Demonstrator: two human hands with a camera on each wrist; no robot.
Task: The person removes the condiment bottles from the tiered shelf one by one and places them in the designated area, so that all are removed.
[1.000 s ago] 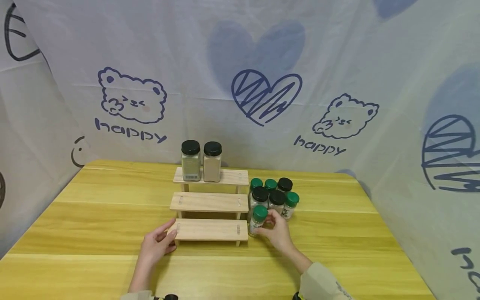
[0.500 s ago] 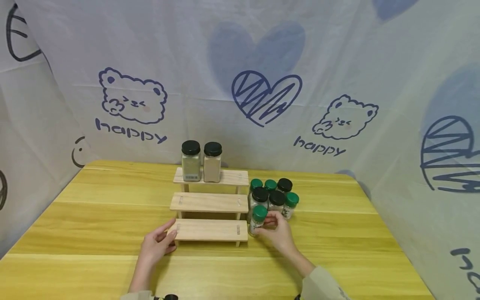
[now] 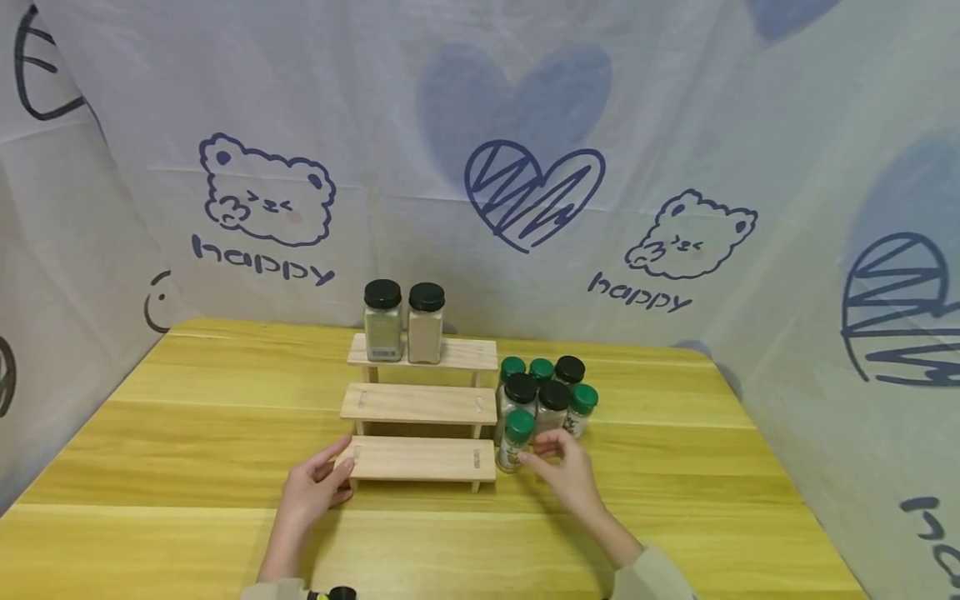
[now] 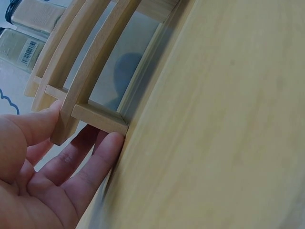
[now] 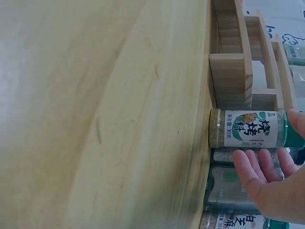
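Left forearm (image 3: 283, 550): rising from about 7 o'clock in the head view, slanted toward 1. Left hand (image 3: 310, 493): between 7 and 8, digits reaching toward 2, bent in a grip. Right forearm (image 3: 613, 533): at 5, slanted toward 10–11. Right hand (image 3: 572, 477): at 5; fingers loosely bent, thumb toward 10.

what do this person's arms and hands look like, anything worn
The left hand and right hand wear no gloves. The left sleeve and right sleeve are light beige. A black rounded piece with some yellow shows beside the left sleeve, mostly cut off.
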